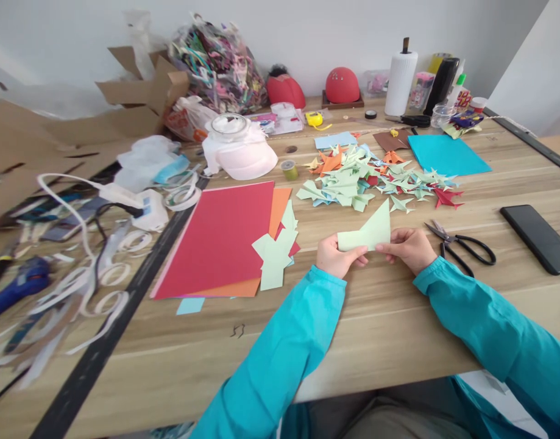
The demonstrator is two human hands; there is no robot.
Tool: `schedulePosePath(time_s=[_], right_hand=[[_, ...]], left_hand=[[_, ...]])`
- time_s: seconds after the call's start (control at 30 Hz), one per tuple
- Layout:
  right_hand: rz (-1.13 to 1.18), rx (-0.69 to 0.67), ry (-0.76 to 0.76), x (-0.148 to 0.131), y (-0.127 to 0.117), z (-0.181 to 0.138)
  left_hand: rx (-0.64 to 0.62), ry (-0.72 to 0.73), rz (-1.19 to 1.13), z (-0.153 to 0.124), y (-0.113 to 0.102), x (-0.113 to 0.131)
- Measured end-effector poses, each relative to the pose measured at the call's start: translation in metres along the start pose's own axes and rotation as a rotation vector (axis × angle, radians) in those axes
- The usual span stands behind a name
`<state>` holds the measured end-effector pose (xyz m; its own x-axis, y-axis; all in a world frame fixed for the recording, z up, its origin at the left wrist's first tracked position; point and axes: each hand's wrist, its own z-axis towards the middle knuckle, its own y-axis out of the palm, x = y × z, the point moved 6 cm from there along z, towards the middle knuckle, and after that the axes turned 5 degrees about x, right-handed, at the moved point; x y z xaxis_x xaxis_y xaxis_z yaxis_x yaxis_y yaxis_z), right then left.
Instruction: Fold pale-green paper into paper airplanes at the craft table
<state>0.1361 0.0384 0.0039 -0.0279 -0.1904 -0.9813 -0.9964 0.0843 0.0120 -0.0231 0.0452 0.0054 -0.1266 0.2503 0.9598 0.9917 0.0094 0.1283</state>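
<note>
Between my hands is a pale green sheet of paper point(371, 230), partly folded, with one pointed corner standing up at its right end. My left hand point(338, 256) pinches its left end between thumb and fingers. At the lower right edge, my right hand point(408, 249) grips the same paper, thumb on top. Behind it lies a pile of folded paper pieces point(353, 177), mostly pale green with some orange, red and blue. To the left, loose pale green paper strips point(276, 256) overlap a stack of coloured sheets with a red sheet point(225, 238) on top.
Black-handled scissors point(467, 244) lie open beside my right hand, with a phone point(538, 238) farther right. A turquoise sheet point(448, 154) is behind the pile. Cables, white strips and a blue glue gun point(21, 286) clutter the left, near a cardboard box point(142, 91).
</note>
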Motion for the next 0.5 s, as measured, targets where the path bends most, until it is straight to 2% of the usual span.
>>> schedulePosePath(time_s=[0.13,0.5], right_hand=[[0.020,0.037,-0.010,-0.0010,-0.0013,-0.0009],[0.090,-0.075,-0.010,0.0024,0.0043,-0.0002]], left_hand=[[-0.004,-0.004,-0.016,0.0018,-0.0003,-0.0012],[-0.050,-0.072,-0.072,-0.0069,0.0055,-0.0036]])
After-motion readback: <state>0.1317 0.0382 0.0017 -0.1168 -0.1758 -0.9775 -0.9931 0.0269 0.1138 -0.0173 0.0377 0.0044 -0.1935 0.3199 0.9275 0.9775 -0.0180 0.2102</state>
